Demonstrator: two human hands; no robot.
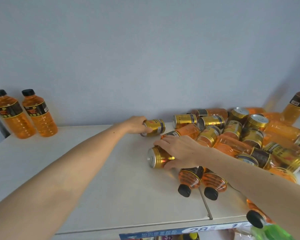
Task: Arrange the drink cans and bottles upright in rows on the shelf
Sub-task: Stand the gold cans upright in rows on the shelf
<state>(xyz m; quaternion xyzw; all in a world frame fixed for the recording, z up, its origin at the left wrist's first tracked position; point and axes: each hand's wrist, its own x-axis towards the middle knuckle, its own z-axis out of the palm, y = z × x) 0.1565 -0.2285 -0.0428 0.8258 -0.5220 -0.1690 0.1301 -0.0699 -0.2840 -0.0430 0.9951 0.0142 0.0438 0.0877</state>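
**Both hands on toppled gold cans, shelf half sorted**

While gripping one lying gold aluminium can [153, 127] near the back wall, left hand [137, 124] curled round its body. Right hand [177, 150] wrapped over a second lying gold can [158, 157], silver end facing the camera, fingers on top and thumb beneath. Hands well apart, each clamped on its own can.

Seen from the head camera only. Standing upright at far left of the white flat shelf top [76, 170]: two clear plastic bottles of orange drink with black caps [24, 115], side by side, near the wall. One more such bottle upright at far right [296, 108]. Heaped on the right half: a jumble of lying gold cans and orange bottles [241, 134], too tangled to count; two bottles [200, 181] with caps pointing toward the front edge, a third cap [255, 219] overhanging it.

Open shelf surface between the left pair and the heap. Blue price strip [189, 231] along the front lip.
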